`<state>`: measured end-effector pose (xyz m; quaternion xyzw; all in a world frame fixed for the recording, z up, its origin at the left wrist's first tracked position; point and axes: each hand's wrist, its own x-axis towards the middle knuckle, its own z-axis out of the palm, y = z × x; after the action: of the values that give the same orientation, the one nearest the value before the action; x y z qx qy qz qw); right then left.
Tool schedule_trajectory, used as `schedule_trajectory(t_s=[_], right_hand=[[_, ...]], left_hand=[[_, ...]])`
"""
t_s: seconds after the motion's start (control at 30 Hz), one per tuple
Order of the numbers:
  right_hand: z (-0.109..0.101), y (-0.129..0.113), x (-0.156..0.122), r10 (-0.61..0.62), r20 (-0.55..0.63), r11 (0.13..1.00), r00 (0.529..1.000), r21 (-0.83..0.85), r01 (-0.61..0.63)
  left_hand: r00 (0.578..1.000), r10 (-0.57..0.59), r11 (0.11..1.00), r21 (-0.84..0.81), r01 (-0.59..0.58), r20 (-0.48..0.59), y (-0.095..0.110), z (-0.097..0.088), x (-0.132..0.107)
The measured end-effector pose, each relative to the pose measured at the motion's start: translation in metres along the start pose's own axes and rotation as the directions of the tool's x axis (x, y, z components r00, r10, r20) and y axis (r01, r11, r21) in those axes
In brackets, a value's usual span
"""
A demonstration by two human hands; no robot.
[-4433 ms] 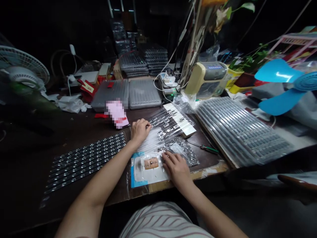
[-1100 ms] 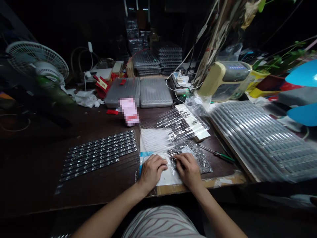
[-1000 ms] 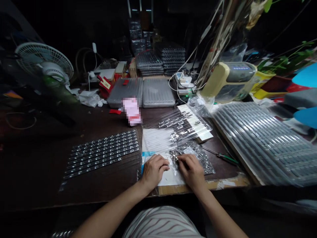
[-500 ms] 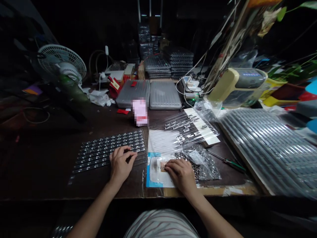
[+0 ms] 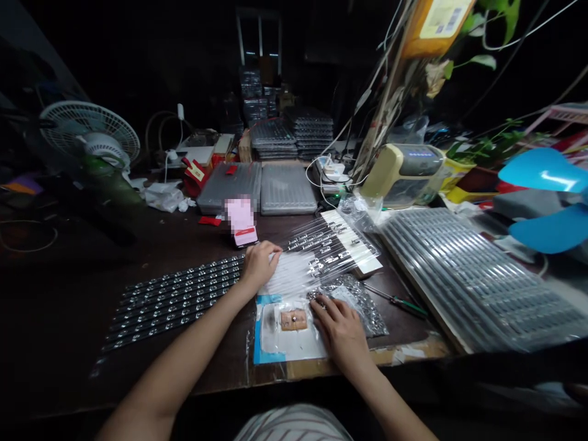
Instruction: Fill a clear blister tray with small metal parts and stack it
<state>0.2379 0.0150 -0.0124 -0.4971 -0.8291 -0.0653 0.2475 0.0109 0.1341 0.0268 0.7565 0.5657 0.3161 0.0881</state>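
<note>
My left hand (image 5: 261,264) is at the left ends of the clear plastic strips (image 5: 294,269), thumb and fingertips drawn together; anything between them is too small to make out. Small metal pieces (image 5: 316,263) lie on these strips. Just left of this hand lies a tray of dark rows (image 5: 179,300) set with shiny metal pieces, partly covered by my forearm. My right hand (image 5: 340,324) rests its fingertips, somewhat apart, at the edge of a clear bag of small metal parts (image 5: 372,309). Between the hands, a small tan block (image 5: 294,320) with a metal piece on it sits on a white-and-blue sheet (image 5: 269,355).
A screwdriver (image 5: 408,306) lies right of the bag. Stacked clear trays (image 5: 478,282) fill the right side. A pink card (image 5: 241,217), two closed cases (image 5: 288,190), a cream-coloured machine (image 5: 404,174) and a fan (image 5: 92,131) stand farther back.
My left hand has left the dark tray's right part and moved up and right to the clear strips. My right hand has moved off the tan block to the bag. The view has shifted right.
</note>
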Motion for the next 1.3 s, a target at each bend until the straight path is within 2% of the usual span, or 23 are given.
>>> schedule_trajectory(t_s=[0.1, 0.17, 0.23, 0.3, 0.37, 0.47, 0.5, 0.57, 0.67, 0.77, 0.83, 0.97, 1.3], right_hand=[[0.0, 0.011, -0.011, 0.011, 0.002, 0.999, 1.0, 0.044, -0.011], [0.003, 0.014, -0.015, 0.046, 0.0, 0.995, 0.999, 0.087, -0.045], [0.005, 0.013, -0.015, 0.077, -0.007, 0.991, 0.997, 0.113, -0.076], [0.005, 0.013, -0.013, 0.091, -0.023, 0.987, 0.996, 0.132, -0.087], [0.004, 0.012, -0.009, 0.093, -0.042, 0.984, 0.995, 0.154, -0.086], [0.002, 0.011, -0.006, 0.122, -0.065, 0.974, 0.99, 0.202, -0.107], [0.001, 0.01, -0.005, 0.14, -0.069, 0.967, 0.988, 0.222, -0.122], [0.001, 0.01, -0.005, 0.172, -0.068, 0.954, 0.983, 0.262, -0.149], [0.003, 0.01, -0.007, 0.198, -0.064, 0.938, 0.978, 0.302, -0.17], [0.006, 0.012, -0.009, 0.198, -0.066, 0.927, 0.978, 0.336, -0.165], [0.007, 0.013, -0.01, 0.195, -0.067, 0.922, 0.979, 0.354, -0.159], [0.006, 0.013, -0.011, 0.196, -0.071, 0.915, 0.978, 0.371, -0.156], [0.008, 0.014, -0.011, 0.192, -0.059, 0.917, 0.98, 0.366, -0.157]], left_hand=[[0.996, -0.075, 0.997, -0.028, 0.076, 0.039, 0.014, 0.027, 0.037], [0.995, -0.091, 0.995, -0.039, 0.093, 0.04, 0.016, 0.034, 0.044], [0.994, -0.107, 0.993, -0.042, 0.108, 0.028, 0.014, 0.032, 0.042], [0.99, -0.14, 0.986, -0.087, 0.141, 0.024, 0.008, 0.024, 0.031], [0.979, -0.189, 0.941, -0.27, 0.202, 0.076, 0.002, 0.012, 0.013], [0.937, -0.22, 0.736, -0.585, 0.342, 0.27, -0.003, -0.004, -0.025], [0.919, -0.221, 0.68, -0.624, 0.386, 0.327, -0.002, -0.008, -0.039], [0.888, -0.236, 0.632, -0.632, 0.448, 0.394, 0.002, -0.013, -0.066], [0.89, -0.266, 0.698, -0.563, 0.442, 0.37, 0.014, -0.012, -0.097], [0.942, -0.206, 0.839, -0.448, 0.309, 0.265, 0.029, -0.003, -0.113], [0.969, -0.134, 0.892, -0.402, 0.209, 0.206, 0.036, 0.004, -0.117], [0.988, -0.048, 0.926, -0.365, 0.098, 0.145, 0.042, 0.013, -0.118], [0.994, 0.025, 0.975, -0.222, -0.001, 0.109, 0.043, 0.021, -0.121]])
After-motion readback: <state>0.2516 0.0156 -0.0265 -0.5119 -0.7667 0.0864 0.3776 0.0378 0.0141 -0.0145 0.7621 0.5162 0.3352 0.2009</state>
